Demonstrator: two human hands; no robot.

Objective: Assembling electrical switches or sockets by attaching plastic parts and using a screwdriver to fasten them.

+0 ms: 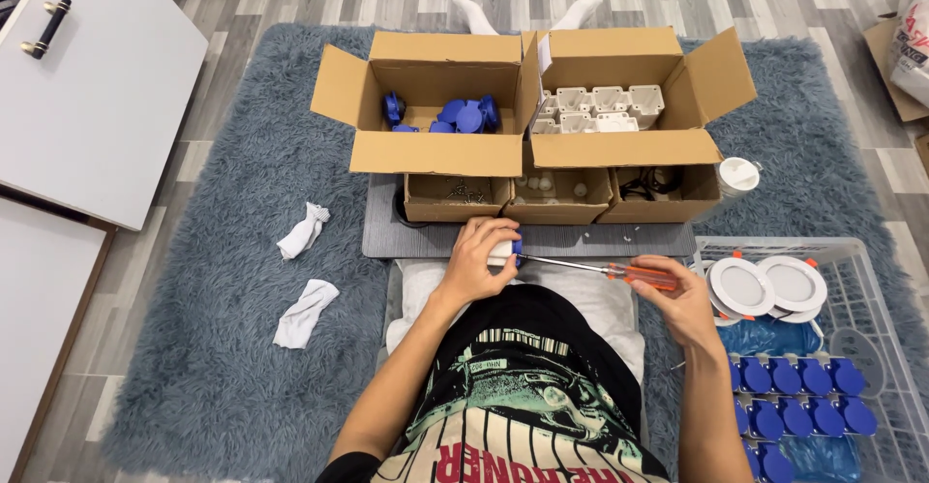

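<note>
Though half-hidden, small white-and-blue housing [506,252].

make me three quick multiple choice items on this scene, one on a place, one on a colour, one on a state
1. Where do the blue caps lie?
A. left cardboard box
B. right cardboard box
C. on the rug

2. What colour is the screwdriver handle?
A. green
B. orange
C. black

3. How is the right hand?
A. open flat
B. closed on the screwdriver
C. resting on the rug

Key: 1 A, the caps sit in the left cardboard box; 2 B, the handle shows orange; 3 B, its fingers wrap the handle while the left hand holds a small white part.
</note>
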